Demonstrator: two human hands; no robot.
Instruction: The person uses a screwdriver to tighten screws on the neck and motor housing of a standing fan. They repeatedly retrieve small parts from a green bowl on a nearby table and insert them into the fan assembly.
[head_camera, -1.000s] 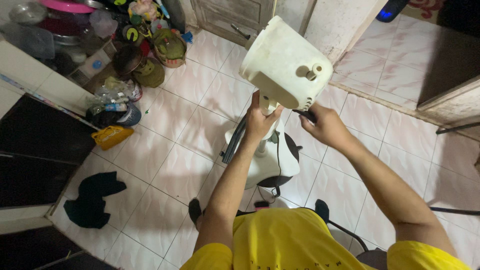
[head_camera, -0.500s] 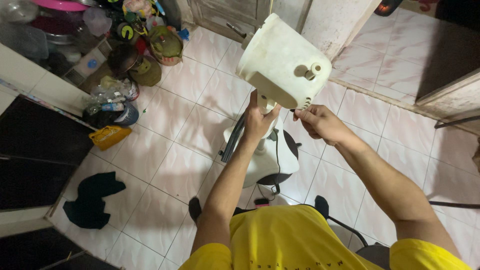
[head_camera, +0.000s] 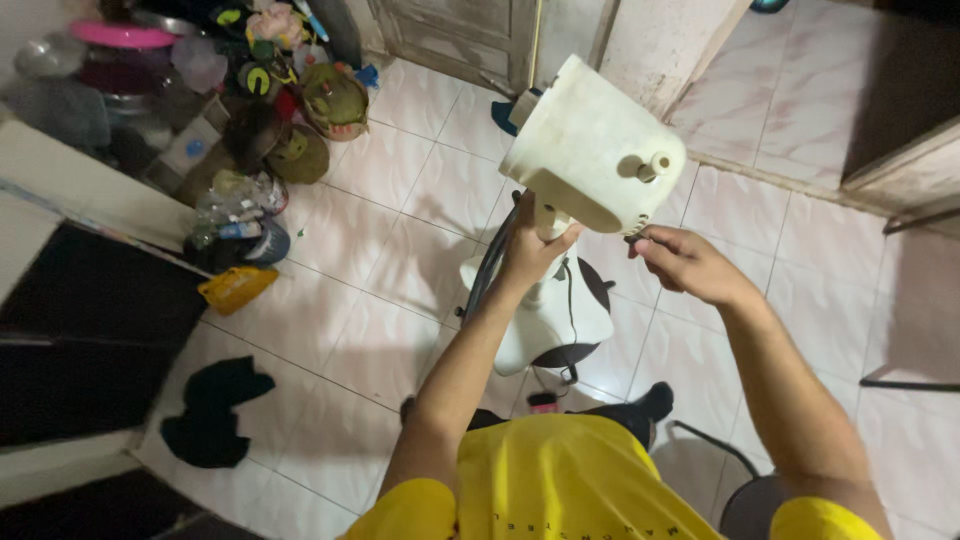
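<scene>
Head view: left hand (head_camera: 535, 250) still grips the fan neck (head_camera: 548, 215); right hand (head_camera: 680, 262), fingers pinched, has dropped below the motor housing (head_camera: 595, 150).

Pale tiled floor (head_camera: 380, 250), glossy, with dark grout lines. On it: a black cloth (head_camera: 215, 410), a yellow container (head_camera: 237, 288), a white fan base (head_camera: 545, 320). Upper left, a heap of clutter (head_camera: 260, 110).

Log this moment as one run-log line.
left hand: grips fan neck | right hand: pinching at underside of fan motor housing | fan base: on tiled floor
</scene>
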